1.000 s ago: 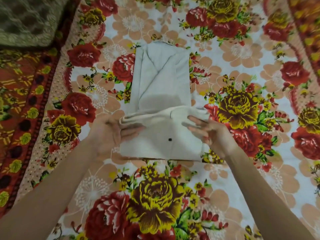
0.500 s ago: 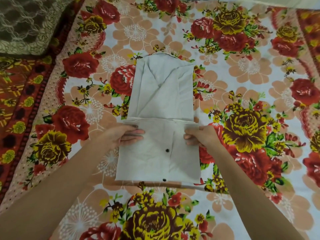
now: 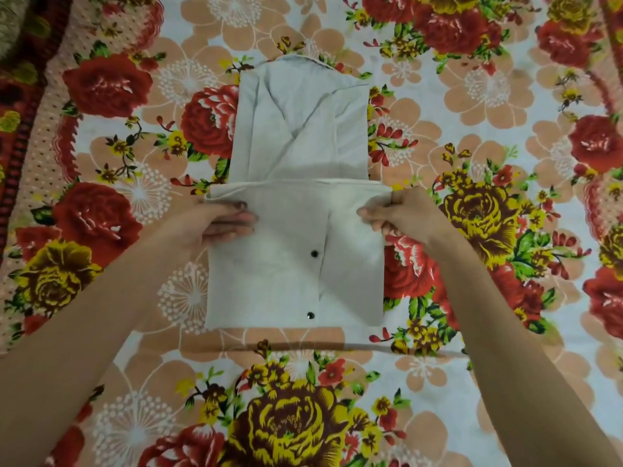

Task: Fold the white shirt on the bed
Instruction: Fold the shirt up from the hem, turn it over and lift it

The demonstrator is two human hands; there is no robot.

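Note:
The white shirt (image 3: 296,210) lies on the flowered bed sheet (image 3: 472,382), folded into a narrow strip with its sleeves tucked in. Its near end is turned up over the middle, showing two dark buttons. My left hand (image 3: 215,224) grips the left side of that turned-up flap near its top edge, fingers on top of the cloth. My right hand (image 3: 397,214) pinches the flap's top right corner, fingers curled round the fabric. The far half of the shirt lies flat and uncovered.
A dark patterned blanket or pillow (image 3: 10,25) shows at the far left corner. The sheet's red and brown border (image 3: 23,136) runs along the left side. Flowered sheet surrounds the shirt on all sides.
The bunched near end of the shirt has been drawn away from me and laid flat over the middle. Both hands moved with it along the flap's top edge.

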